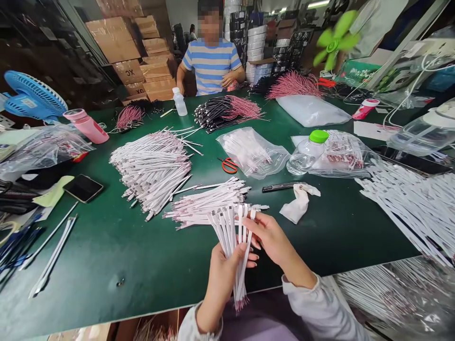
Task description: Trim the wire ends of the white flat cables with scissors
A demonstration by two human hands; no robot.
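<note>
In the head view, I observe the left hand (222,267) gripping a fanned bundle of white cables (227,232), the right hand (272,237) contacting its connector ends, and a loose cable pile (209,201) just beyond on the green table (142,265).

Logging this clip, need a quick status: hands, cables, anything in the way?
Left hand gripping fanned white cables; right hand fingering connector ends at their top. Loose cable pile directly behind, close to the fan.

Whitish long sleeves (316,305), gathered cuffs, purplish clothing (258,324).
</note>
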